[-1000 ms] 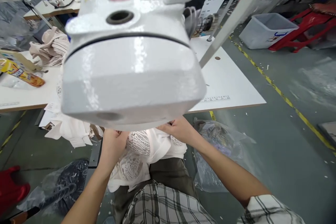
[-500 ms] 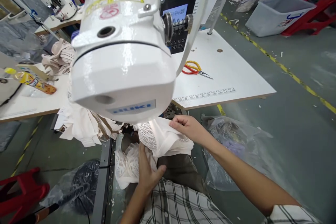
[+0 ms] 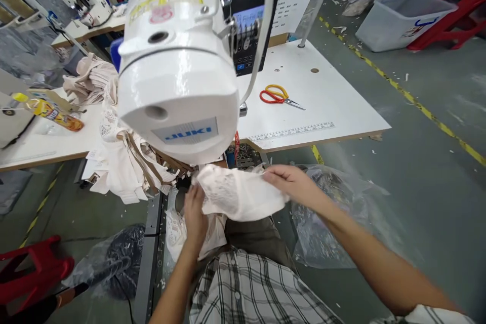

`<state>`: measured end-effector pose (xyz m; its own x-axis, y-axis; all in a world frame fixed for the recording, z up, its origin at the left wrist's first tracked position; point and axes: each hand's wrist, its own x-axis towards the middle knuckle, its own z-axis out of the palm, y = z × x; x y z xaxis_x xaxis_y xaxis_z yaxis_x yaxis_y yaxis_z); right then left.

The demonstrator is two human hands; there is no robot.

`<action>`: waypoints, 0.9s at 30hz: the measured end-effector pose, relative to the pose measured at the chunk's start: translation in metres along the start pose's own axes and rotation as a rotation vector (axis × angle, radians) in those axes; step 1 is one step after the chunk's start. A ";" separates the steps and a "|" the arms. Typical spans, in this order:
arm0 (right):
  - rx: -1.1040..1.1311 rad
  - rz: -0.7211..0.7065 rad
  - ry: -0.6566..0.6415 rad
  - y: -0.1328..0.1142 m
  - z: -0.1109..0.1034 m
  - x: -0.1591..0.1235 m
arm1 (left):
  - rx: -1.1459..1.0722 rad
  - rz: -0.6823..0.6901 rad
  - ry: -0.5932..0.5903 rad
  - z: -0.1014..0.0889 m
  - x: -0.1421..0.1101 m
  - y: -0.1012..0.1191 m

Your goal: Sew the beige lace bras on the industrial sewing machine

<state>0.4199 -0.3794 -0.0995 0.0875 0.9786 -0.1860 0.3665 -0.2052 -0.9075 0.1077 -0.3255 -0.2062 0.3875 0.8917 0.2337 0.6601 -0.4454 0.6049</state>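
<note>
A white JUKI sewing machine head (image 3: 178,81) fills the upper middle of the head view. Below it, over my lap, I hold a white lace garment piece (image 3: 239,195) between both hands. My left hand (image 3: 195,215) is closed on its left edge, with more white lace hanging beneath. My right hand (image 3: 290,185) pinches its right edge, fingers closed on the fabric. The cloth is stretched roughly flat between them, just under the machine head.
The white sewing table (image 3: 322,106) carries red and yellow scissors (image 3: 277,96) and a printed ruler at its front edge. A pile of pale garments (image 3: 117,162) hangs left. Plastic bags (image 3: 326,223) lie on the floor. A grey bin (image 3: 402,17) stands far right; red stool (image 3: 34,268) bottom left.
My left hand has come up from my lap to the garment's left edge. Both hands have lifted and spread the lace piece. The view has pulled back from the machine.
</note>
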 end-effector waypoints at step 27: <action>-0.224 -0.291 -0.307 0.028 0.170 0.013 | 0.497 -0.644 -0.394 -0.103 -0.091 -0.024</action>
<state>0.2742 -0.3702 -0.1909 -0.3138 0.9470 -0.0691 0.5288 0.1139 -0.8411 -0.0097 -0.3875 -0.1638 -0.0217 0.9290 -0.3694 0.9919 0.0662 0.1083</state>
